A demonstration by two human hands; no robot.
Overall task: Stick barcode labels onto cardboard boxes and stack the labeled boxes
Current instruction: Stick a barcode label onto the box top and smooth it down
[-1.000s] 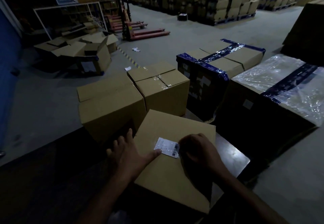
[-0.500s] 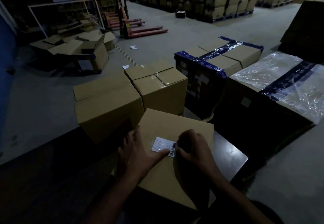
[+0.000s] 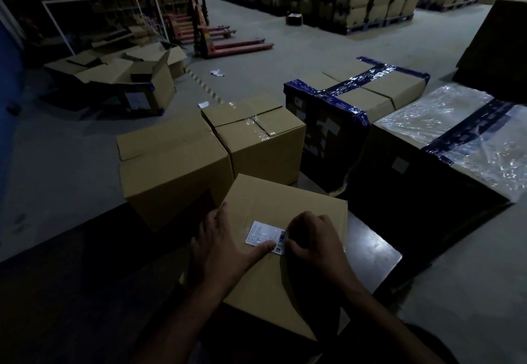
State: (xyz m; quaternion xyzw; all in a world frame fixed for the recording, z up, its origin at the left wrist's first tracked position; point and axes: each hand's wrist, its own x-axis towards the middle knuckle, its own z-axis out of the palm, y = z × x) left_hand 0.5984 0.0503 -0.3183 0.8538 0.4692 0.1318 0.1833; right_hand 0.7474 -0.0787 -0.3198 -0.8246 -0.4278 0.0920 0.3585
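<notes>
The cardboard box [image 3: 285,266] in work lies at 6 o'clock, top face up, on a dark table [image 3: 373,252]. The barcode label [image 3: 263,237] lies near the centre of that face.

Left hand [image 3: 219,246]: fingers spread apart and flat on the box top, thumb extended onto the label's near edge, pressing it down. Right hand [image 3: 315,242]: fingers curled together at the label's right end, over the barcode strip; whether they pinch that end or press it cannot be told.

Procedure, as judged: hold the thumb fixed as an anchor. Work the right fingers outward along the label so no air or crease is trapped. Finish all four edges before lifting the box.

Count, near to far:
- Label in view: one.
- Plain boxes [image 3: 174,172] at 12 o'clock, just beyond the table, side by side: two, the right one sealed with clear tape.
- Blue-taped bundles [image 3: 353,107] at 1 to 2 o'clock: two, the nearer film-wrapped.
- Pallet jacks [image 3: 228,43] at 11 o'clock: at least one; dim light hides the rest.
- Far stacked cartons: too many and too dim to count.
</notes>
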